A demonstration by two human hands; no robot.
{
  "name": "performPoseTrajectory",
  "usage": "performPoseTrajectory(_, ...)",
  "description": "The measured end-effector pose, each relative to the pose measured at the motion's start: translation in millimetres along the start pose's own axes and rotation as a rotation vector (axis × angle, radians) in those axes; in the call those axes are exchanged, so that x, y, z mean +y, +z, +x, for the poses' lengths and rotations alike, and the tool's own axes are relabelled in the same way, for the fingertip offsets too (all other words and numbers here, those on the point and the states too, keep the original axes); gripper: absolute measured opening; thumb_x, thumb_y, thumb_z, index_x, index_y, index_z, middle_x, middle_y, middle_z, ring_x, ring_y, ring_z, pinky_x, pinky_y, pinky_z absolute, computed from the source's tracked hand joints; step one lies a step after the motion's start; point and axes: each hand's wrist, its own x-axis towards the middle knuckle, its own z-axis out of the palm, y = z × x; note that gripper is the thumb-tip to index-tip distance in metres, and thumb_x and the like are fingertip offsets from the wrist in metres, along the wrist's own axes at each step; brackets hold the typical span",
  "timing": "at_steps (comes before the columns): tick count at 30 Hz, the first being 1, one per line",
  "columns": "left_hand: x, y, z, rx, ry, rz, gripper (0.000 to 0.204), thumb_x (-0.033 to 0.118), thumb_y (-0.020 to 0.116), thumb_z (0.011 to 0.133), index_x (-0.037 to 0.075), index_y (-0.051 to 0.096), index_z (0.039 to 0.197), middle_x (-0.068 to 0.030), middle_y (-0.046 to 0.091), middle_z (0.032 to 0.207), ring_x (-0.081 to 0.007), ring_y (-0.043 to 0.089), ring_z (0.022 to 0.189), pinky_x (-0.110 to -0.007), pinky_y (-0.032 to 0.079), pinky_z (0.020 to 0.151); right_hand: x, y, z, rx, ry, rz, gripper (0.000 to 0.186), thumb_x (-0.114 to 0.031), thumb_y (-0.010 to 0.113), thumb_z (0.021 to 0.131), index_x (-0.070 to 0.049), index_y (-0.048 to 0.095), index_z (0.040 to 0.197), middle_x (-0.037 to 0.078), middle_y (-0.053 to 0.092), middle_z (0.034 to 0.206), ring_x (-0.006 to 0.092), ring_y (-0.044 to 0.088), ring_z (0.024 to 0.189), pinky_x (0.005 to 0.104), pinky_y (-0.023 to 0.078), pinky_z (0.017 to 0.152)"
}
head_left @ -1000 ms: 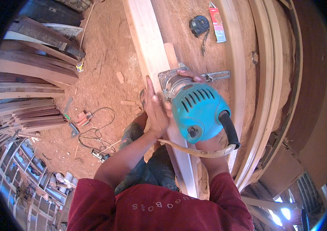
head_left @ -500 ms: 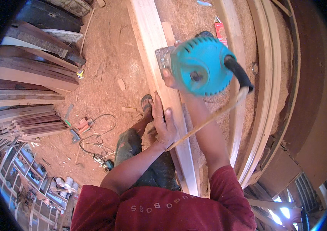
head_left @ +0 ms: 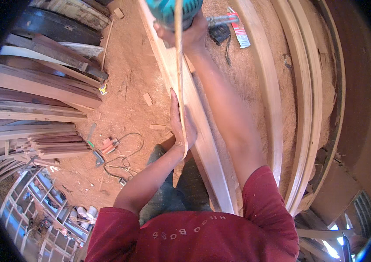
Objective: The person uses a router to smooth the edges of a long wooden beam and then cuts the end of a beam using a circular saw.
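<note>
A long pale board (head_left: 209, 166) runs away from me through the middle. My right hand (head_left: 194, 32), at its far end, grips a teal handheld router (head_left: 172, 11), partly cut off at the top edge. A pale cord (head_left: 179, 65) hangs from it toward me, across my left hand (head_left: 181, 124), whose fingers stretch out along the board's left edge. A silver slotted guide (head_left: 222, 19) sticks out right of the router, beside a dark tape measure (head_left: 218, 35) and a red-and-white packet (head_left: 243, 37).
Stacked planks (head_left: 46, 87) fill the left side. An orange tool (head_left: 109, 144) with a looped cord and small wood offcuts (head_left: 148, 99) lie on the sawdust-covered floor. Several long rails (head_left: 301, 109) lie parallel on my right. A metal lattice frame (head_left: 32, 201) is at lower left.
My right hand and the router have moved forward along the board, away from me, and the cord now hangs straight down. My left hand remains at the board's edge with slight shifts.
</note>
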Motion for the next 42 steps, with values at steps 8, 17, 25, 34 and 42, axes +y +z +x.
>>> performPoseTrajectory(8, -14, -49, 185, 0.117, 0.134, 0.111, 0.061, 0.040, 0.022, 0.108, -0.005, 0.055, 0.131, -0.0212, 0.057, 0.134, -0.0316, 0.048, 0.132, -0.043, 0.031, 0.114, -62, -93, -129, -0.064, -0.017, 0.157, 0.073, -0.042, 0.082, 0.064, -0.008, 0.056, 0.123, 0.017, 0.067, 0.109, 0.0332, 0.067, 0.099, 0.0441, 0.054, 0.086)
performPoseTrajectory(17, 15, -24, 372, 0.019, 0.101, -0.127, 0.064, 0.043, 0.011, 0.108, 0.002, 0.018, 0.155, -0.0199, 0.028, 0.157, -0.0309, 0.029, 0.145, -0.036, 0.019, 0.121, -55, -85, -103, -0.186, 0.001, 0.278, 0.053, -0.029, 0.068, 0.083, -0.011, 0.050, 0.129, 0.019, 0.064, 0.116, 0.0371, 0.064, 0.105, 0.0515, 0.049, 0.091)
performPoseTrajectory(25, 5, -30, 369, 0.008, 0.022, -0.014, 0.062, 0.041, 0.010, 0.108, 0.003, 0.011, 0.157, -0.0187, 0.016, 0.163, -0.0308, 0.015, 0.150, -0.037, 0.011, 0.123, 14, 4, 3, -0.168, -0.008, 0.308, 0.038, -0.018, 0.058, 0.096, -0.013, 0.047, 0.132, 0.021, 0.064, 0.118, 0.0395, 0.063, 0.107, 0.0556, 0.047, 0.093)
performPoseTrajectory(34, 41, -39, 364, -0.123, -0.363, -0.663, 0.064, 0.043, 0.020, 0.108, 0.004, 0.011, 0.157, -0.0182, 0.027, 0.157, -0.0317, 0.033, 0.140, -0.040, 0.025, 0.117, 63, 59, 87, -0.237, -0.021, 0.285, 0.032, -0.015, 0.055, 0.098, -0.013, 0.048, 0.129, 0.022, 0.064, 0.116, 0.0385, 0.063, 0.107, 0.0543, 0.047, 0.095)
performPoseTrajectory(42, 36, -41, 376, -0.129, -0.189, -0.445, 0.064, 0.037, 0.026, 0.107, -0.003, 0.010, 0.155, -0.0230, 0.034, 0.151, -0.0320, 0.038, 0.137, -0.040, 0.030, 0.114, 99, 103, 123, -0.201, 0.162, 0.427, 0.035, -0.024, 0.042, 0.100, 0.001, 0.057, 0.120, 0.024, 0.061, 0.119, 0.0346, 0.058, 0.115, 0.0472, 0.043, 0.103)
